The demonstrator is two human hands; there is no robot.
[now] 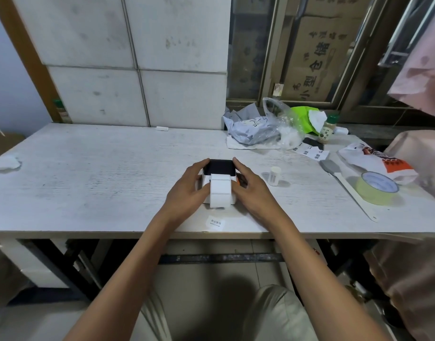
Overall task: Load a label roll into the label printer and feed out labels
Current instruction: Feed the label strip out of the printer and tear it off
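The label printer (219, 179) sits on the white table (101, 173), near its front edge and directly before me. My left hand (187, 190) clasps the printer's left side, fingers wrapped toward the dark top cover (220, 166). My right hand (248, 188) clasps the right side, fingers over the upper corner. Both hands grasp the printer body; neither holds a loose roll.

Status of the task, as judged from this view:

1. A strip of white labels (220, 193) extends from the slot under the dark cover and hangs over the front of the unit down to the table. This indicates that a roll is already seated inside, though the roll itself is hidden.
2. The cover appears closed or nearly so; I cannot tell whether it is latched.
3. A single printed label (215, 223) lies on the table just in front of the printer, near the edge.

Loading therefore appears complete and feeding appears under way. What probably remains is confirming the latch, feeding further if needed, and tearing off the strip.

A small white cylinder (274, 175) stands on the table just right of my right hand; what it is I cannot tell.
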